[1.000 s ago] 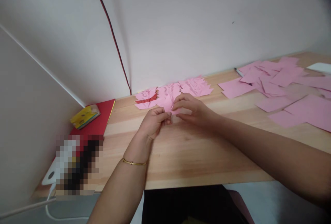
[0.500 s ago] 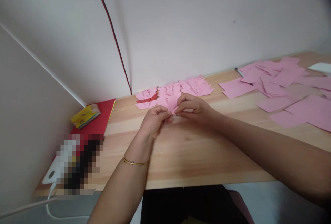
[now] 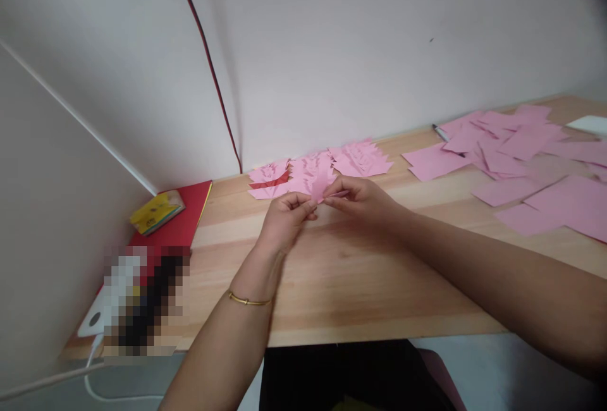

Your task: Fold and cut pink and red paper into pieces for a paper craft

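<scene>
Between my two hands, a small piece of pink paper [image 3: 318,188] is held up off the wooden table. My left hand [image 3: 290,214] pinches its lower left side between thumb and fingers; a gold bangle circles that wrist. From the other side, my right hand [image 3: 353,197] pinches the paper at its right edge, fingertips almost meeting those of the left. Just behind lie several rows of folded pink paper pieces [image 3: 363,159] along the wall, with a red strip [image 3: 269,181] among the left ones. The fingers partly cover the paper, so its exact folds are hidden.
Loose pink paper sheets [image 3: 507,139] are scattered on the right, with a pen [image 3: 440,132] at their back edge. On the left are a red folder [image 3: 190,212], a yellow packet [image 3: 159,212] and a blurred-out item beside a white device [image 3: 95,316]. A dark red cable [image 3: 208,63] runs down the wall.
My right hand's fingers have closed in more tightly on the pink paper, which now shows as a narrower strip. My left hand has barely moved and keeps its pinch.
</scene>
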Motion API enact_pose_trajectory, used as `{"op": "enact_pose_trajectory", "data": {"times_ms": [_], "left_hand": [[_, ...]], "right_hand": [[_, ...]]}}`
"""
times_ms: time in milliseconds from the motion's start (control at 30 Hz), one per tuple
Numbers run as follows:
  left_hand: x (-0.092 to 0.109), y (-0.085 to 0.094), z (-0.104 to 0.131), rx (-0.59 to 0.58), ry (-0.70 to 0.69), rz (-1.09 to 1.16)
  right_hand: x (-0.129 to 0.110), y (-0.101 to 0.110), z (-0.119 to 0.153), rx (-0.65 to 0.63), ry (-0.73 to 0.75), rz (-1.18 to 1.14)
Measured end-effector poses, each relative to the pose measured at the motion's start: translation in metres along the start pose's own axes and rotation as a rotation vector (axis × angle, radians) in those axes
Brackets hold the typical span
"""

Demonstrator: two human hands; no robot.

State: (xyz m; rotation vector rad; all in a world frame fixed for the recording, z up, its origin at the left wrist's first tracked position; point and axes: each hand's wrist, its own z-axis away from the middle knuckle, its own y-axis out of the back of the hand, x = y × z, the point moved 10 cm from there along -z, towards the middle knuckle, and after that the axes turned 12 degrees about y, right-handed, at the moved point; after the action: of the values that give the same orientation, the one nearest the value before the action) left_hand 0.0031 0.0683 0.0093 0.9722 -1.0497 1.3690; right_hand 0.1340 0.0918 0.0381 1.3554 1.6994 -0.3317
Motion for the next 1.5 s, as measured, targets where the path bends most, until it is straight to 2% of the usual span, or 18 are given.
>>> {"op": "enact_pose_trajectory", "data": {"times_ms": [333,733,867,967,1067,1300,1500], "left_hand": [[0.003,0.001,0.000,0.048,-0.049,-0.220],[0.010,0.000,0.000,0.080,-0.164,-0.313],[0.004,-0.001,-0.001,0.066,-0.138,-0.304],[0.001,-0.002,-0.001,0.056,-0.088,-0.312],[0.002,0.000,0.001,0.094,-0.071,-0.370],[0.013,-0.003,0.006,0.080,-0.165,-0.509],[0.016,-0.003,0.008,0.030,-0.149,-0.470]], "right_hand": [[0.007,0.004,0.001,0.040,-0.063,0.050],[0.017,0.003,0.005,0.092,-0.177,0.016],[0.017,0.007,0.005,0.114,-0.181,0.059],[0.011,0.006,0.003,0.101,-0.128,0.026],[0.006,0.001,0.002,0.065,-0.089,-0.002],[0.009,-0.005,0.004,0.039,-0.160,-0.083],[0.005,-0.013,0.004,0.000,-0.186,-0.238]]}}
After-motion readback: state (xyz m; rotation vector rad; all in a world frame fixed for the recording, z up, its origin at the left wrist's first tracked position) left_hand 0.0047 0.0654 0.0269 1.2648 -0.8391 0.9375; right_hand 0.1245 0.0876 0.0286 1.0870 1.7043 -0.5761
